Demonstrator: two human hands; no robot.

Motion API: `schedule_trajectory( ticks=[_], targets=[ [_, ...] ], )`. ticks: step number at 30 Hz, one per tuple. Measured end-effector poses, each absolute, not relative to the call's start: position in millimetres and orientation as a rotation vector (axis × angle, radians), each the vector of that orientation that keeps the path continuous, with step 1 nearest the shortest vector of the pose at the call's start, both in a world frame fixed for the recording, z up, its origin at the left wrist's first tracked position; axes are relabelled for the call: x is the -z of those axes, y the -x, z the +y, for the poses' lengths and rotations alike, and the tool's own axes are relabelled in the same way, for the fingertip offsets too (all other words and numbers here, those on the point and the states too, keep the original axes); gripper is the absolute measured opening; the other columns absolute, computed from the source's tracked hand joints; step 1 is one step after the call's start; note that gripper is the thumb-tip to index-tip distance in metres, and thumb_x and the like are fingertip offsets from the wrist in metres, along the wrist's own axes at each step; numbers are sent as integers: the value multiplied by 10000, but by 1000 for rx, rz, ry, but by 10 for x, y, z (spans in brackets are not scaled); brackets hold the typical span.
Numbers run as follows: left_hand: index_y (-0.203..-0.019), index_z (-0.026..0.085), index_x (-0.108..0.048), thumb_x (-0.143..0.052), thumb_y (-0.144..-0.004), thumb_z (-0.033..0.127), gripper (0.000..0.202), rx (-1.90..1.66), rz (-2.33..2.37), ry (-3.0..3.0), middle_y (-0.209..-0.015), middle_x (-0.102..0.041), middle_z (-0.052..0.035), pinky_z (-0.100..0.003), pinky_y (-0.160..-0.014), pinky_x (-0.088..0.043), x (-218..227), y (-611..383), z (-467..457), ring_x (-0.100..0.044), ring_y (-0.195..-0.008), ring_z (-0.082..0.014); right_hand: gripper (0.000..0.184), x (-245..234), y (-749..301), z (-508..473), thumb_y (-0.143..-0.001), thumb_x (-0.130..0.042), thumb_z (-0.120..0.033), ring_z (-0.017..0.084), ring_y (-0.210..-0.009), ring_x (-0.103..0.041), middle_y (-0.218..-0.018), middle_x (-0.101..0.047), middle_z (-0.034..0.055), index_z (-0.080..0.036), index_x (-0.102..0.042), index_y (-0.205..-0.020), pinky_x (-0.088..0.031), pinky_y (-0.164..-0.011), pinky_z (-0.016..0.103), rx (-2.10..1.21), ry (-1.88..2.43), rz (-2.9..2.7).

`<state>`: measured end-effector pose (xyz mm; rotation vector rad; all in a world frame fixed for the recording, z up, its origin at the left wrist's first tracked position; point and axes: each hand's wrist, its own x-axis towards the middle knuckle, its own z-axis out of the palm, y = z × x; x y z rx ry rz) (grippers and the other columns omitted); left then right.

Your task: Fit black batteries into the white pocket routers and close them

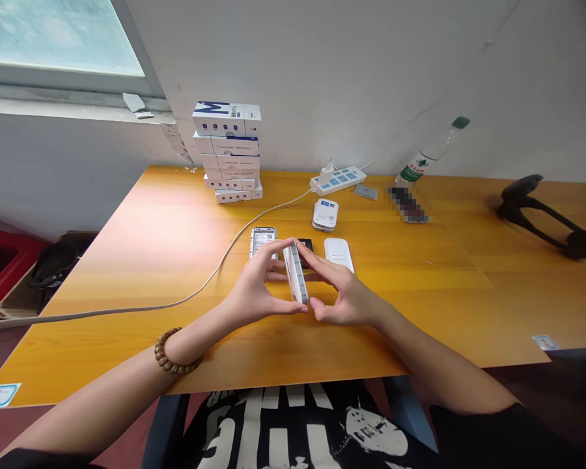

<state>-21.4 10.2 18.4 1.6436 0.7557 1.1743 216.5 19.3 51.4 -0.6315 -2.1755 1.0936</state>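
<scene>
A slim white rounded device [295, 273], with rows of small slots along its edge, stands on its side between my hands above the table. My left hand [254, 290] grips it, thumb at the near end and fingers at the far end. My right hand [349, 293] is closed about its other side, fingertips at the far end and thumb at the near corner. Just beyond my left fingers lies a device with a printed label [264, 236]. A black flat piece [306, 245] is partly hidden behind my hands. Past my right fingers is a white cover-like piece [339, 253].
A small stack of white devices [325, 215] sits farther back. Behind stand stacked white boxes [228, 146], a power strip [339, 180] with a cable [209, 277], a grey card [366, 192], a bottle [420, 163] and a black stand [542, 208].
</scene>
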Motion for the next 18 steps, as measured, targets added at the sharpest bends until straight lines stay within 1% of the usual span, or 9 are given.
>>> schedule_trajectory(
  ticks=[2, 4, 7, 9, 11, 14, 18],
  targets=[
    [-1576, 343, -463, -1050, -651, 407, 1097, -1198, 772, -1677, -1559, -529, -171, -489, -902, -741, -167, 215, 93, -770, -1064, -272, 1128, -528, -2158, 186, -819, -685, -65, 382, -1632, -365, -1817, -269, 19, -410, -161, -1757, -570, -1190, 544, -1115, 610, -2177],
    [-1582, 335, -454, -1039, -668, 425, 1089, -1210, 788, -1708, -1568, -516, -174, -474, -889, -744, -144, 214, 90, -758, -1047, -251, 1129, -539, -2141, 171, -813, -675, -59, 379, -1630, -371, -1797, -325, 26, -405, -163, -1758, -590, -1169, 532, -1115, 615, -2178],
    [-1579, 321, -467, -1026, -677, 447, 1068, -1233, 814, -1744, -1576, -491, -177, -466, -898, -741, -110, 210, 92, -742, -1098, -269, 1148, -541, -2109, 132, -797, -664, -41, 372, -1591, -446, -1767, -389, 35, -394, -152, -1762, -582, -1178, 537, -1053, 664, -2192],
    [-1574, 322, -482, -1022, -673, 468, 1060, -1262, 827, -1773, -1575, -473, -175, -458, -888, -741, -100, 208, 87, -735, -1106, -274, 1159, -536, -2089, 97, -796, -659, -35, 364, -1554, -502, -1771, -382, 36, -389, -132, -1766, -564, -1196, 545, -998, 674, -2204],
    [-1576, 331, -486, -1018, -676, 479, 1056, -1292, 844, -1811, -1578, -459, -171, -464, -892, -739, -106, 208, 73, -738, -1083, -265, 1157, -528, -2072, 63, -806, -643, -28, 353, -1545, -517, -1785, -352, 31, -388, -111, -1768, -548, -1213, 535, -956, 662, -2210],
    [-1588, 346, -476, -1016, -688, 463, 1056, -1332, 868, -1882, -1591, -443, -166, -482, -926, -730, -137, 211, 43, -745, -1064, -258, 1140, -513, -2051, 19, -822, -617, -18, 347, -1576, -475, -1802, -314, 19, -387, -99, -1769, -526, -1235, 514, -918, 640, -2203],
    [-1594, 341, -463, -1011, -693, 434, 1059, -1356, 897, -1931, -1591, -444, -168, -479, -921, -728, -168, 209, 29, -744, -1081, -267, 1114, -502, -2033, -20, -839, -607, -25, 357, -1596, -441, -1804, -313, 17, -382, -108, -1769, -518, -1242, 511, -891, 664, -2196]
  ],
)
